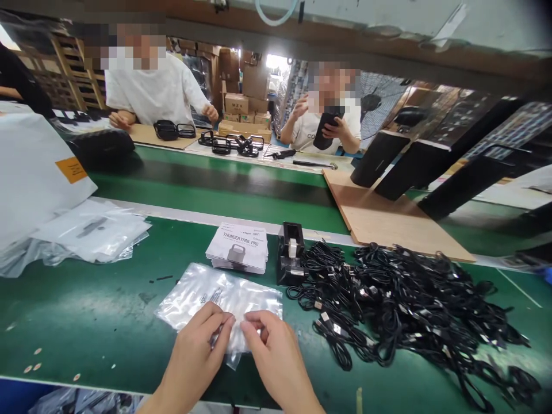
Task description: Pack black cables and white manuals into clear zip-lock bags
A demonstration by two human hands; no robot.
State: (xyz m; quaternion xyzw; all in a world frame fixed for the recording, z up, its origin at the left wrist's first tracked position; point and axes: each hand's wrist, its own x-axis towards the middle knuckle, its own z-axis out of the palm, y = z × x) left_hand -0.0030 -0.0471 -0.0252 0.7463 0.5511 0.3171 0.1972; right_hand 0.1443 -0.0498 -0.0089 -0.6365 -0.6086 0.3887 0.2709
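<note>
Plastic first: the left hand (196, 351) and right hand (276, 356) each pinch the near edge of a clear bag (215, 293) lying flat on the green table (86, 310). It looks empty; the cables (409, 305) and booklets (237, 247) beside it lie loose in their piles.

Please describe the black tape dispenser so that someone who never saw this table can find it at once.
Find the large heap of black cables on the right of the green table. At the heap's left edge, just right of the stack of white booklets, stands the tape dispenser. It alone is a solid black block, with a white tape roll on top.
</note>
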